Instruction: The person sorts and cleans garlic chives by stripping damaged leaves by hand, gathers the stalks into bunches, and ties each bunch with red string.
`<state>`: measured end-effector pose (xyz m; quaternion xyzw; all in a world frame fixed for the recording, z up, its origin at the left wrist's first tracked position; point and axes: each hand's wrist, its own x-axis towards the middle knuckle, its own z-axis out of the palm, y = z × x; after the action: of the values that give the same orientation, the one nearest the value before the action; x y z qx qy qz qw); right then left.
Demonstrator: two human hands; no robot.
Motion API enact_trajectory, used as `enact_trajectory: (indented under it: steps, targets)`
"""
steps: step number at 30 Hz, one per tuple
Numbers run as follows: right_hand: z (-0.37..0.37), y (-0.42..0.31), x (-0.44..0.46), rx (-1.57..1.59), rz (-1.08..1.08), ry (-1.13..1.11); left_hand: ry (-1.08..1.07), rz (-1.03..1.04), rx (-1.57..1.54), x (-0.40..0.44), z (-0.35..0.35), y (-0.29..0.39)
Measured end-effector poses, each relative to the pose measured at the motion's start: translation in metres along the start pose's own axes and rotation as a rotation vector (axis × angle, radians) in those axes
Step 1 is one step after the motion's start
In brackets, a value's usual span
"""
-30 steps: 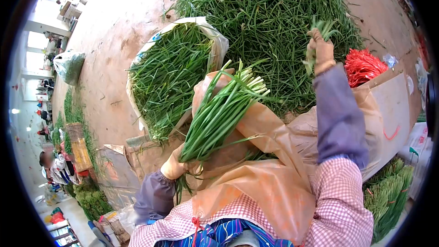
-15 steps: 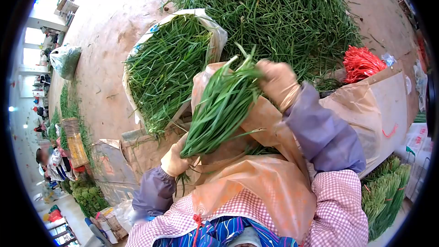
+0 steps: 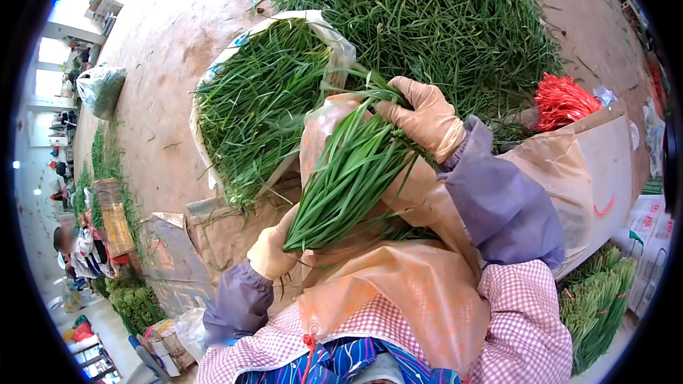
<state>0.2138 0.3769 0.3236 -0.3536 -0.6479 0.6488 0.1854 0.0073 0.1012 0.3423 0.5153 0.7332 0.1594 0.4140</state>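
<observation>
My gloved left hand (image 3: pixel 272 247) is wrapped round the lower, leafy end of a bunch of long green stalks (image 3: pixel 348 178), which slants up over the apron. At the bunch's upper end my gloved right hand (image 3: pixel 425 115) pinches some green stalks between thumb and fingers. Behind the bunch stands an open plastic sack (image 3: pixel 263 107) full of loose green leaves. A large heap of green stalks (image 3: pixel 434 28) lies on the floor beyond my right hand.
Red ties (image 3: pixel 564 102) lie at the right, beside brown sheeting. Tied green bundles (image 3: pixel 597 306) stand at the lower right. At the far left are a filled plastic bag (image 3: pixel 102 90), a yellow crate (image 3: pixel 115 219) and a person (image 3: pixel 84 249).
My right hand has come down and left from beside the heap, with green stalks in it, to the upper end of the bunch. My left hand keeps its hold, almost unmoved.
</observation>
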Motion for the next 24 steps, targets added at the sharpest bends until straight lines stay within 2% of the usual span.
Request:
enact_trajectory:
  steps: [1,4,6,8,10,12,14,15,16,17,18,20,23,24]
  targets:
    - [0.005,0.018,0.007,0.231,-0.076,0.005,0.017,0.020,-0.001,-0.001,0.001,-0.003]
    - [-0.001,0.047,0.021,-0.150,-0.356,0.284,0.035,0.031,-0.004,-0.001,0.007,-0.012]
    - [-0.039,0.066,0.035,-0.275,-0.403,0.611,0.009,-0.023,-0.003,0.000,0.008,-0.011]
    - [-0.091,0.091,0.042,0.243,-0.085,0.800,0.018,-0.014,0.004,-0.001,0.008,-0.013]
    - [-0.106,0.079,0.021,0.044,0.027,0.701,0.029,-0.001,-0.008,-0.002,0.009,-0.015]
    - [-0.087,0.058,0.000,0.143,-0.022,0.570,0.034,0.018,-0.037,0.000,0.011,-0.016]
    - [-0.058,0.008,-0.031,0.272,0.141,0.412,0.025,-0.030,-0.026,0.000,0.010,-0.009]
    - [-0.052,-0.007,-0.043,0.314,0.155,0.210,0.021,-0.055,-0.019,-0.001,0.011,-0.007]
    - [-0.036,-0.015,-0.048,0.303,0.181,0.138,0.036,-0.036,-0.014,-0.001,0.012,-0.006]
    - [-0.021,-0.023,-0.046,0.188,0.293,0.066,0.049,-0.017,-0.007,-0.001,0.014,-0.005]
    - [0.005,-0.006,-0.037,0.062,0.216,0.071,0.054,0.006,0.011,-0.002,0.014,-0.004]
    - [0.025,0.017,-0.028,0.211,0.091,0.115,0.061,-0.004,0.008,-0.003,0.017,-0.006]
    - [0.023,0.038,-0.021,0.133,0.041,0.067,0.067,-0.012,-0.016,-0.006,0.020,-0.011]
    - [0.021,0.038,-0.023,-0.027,-0.018,0.106,0.066,-0.011,-0.028,-0.006,0.020,-0.012]
